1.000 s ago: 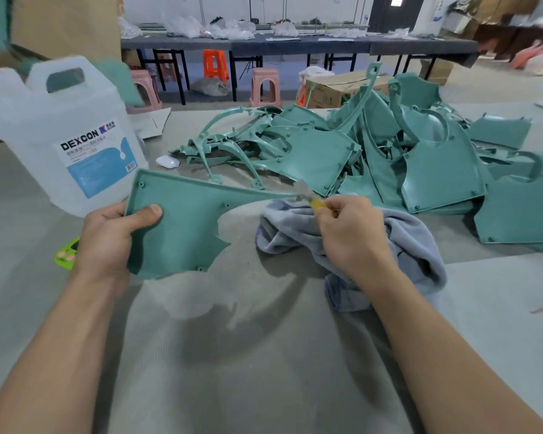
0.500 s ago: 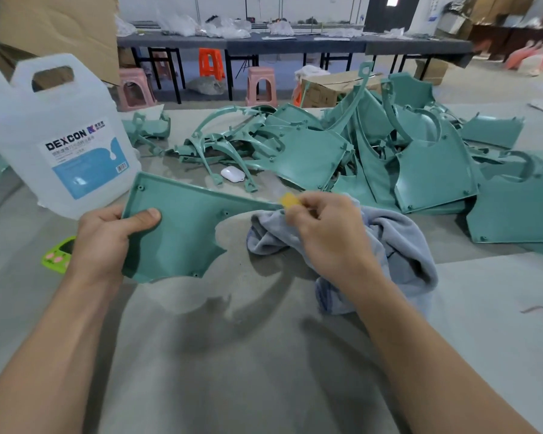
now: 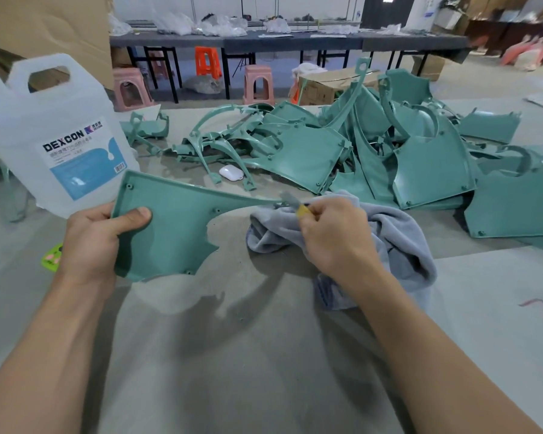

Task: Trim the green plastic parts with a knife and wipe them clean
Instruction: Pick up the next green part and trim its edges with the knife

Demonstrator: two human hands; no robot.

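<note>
My left hand (image 3: 98, 242) grips the left end of a flat green plastic part (image 3: 173, 223) with a long pointed tip and holds it just above the table. My right hand (image 3: 336, 236) pinches a small knife (image 3: 297, 208) with a yellow handle. Its grey blade rests on the part's thin tip. A grey cloth (image 3: 386, 245) lies crumpled under and behind my right hand. A big heap of green plastic parts (image 3: 373, 158) covers the table beyond.
A large white jug (image 3: 51, 142) labelled DEXCON stands at the left, close to the held part. A small white case (image 3: 231, 173) lies among the parts. A bright green object (image 3: 51, 257) peeks out by my left wrist. Stools and dark tables stand beyond the far edge.
My right hand slid the knife left along the part's edge and then back right to the tip. My left hand kept its hold on the part.
</note>
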